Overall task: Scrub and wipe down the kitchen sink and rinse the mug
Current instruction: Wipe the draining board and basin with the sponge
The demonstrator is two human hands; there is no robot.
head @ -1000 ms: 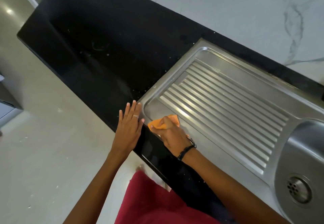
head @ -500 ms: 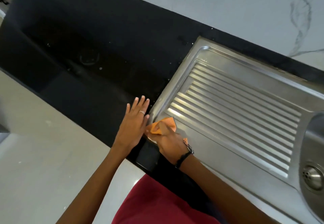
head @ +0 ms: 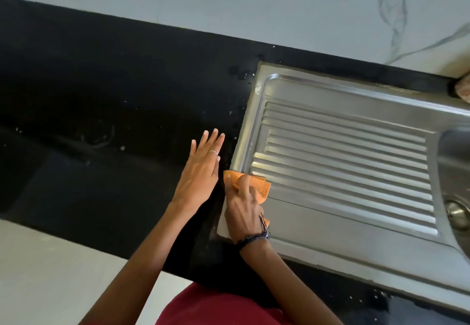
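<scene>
Orange cloth point(head: 254, 184) sits pinched under my right hand point(head: 244, 212) at the steel drainboard's point(head: 356, 161) left corner; left hand point(head: 201, 172) rests flat, fingers together, on the counter point(head: 114, 95). I'd press firmly, following the rim.

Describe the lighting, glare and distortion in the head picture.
Head view: bright glare streaks lie on the ribs of the steel drainboard beside the orange cloth; the black countertop is so dark that little surface detail shows apart from pale specks; the wide-angle lens tilts and bends the counter edges; the hands look sharp, with little blur.
</scene>
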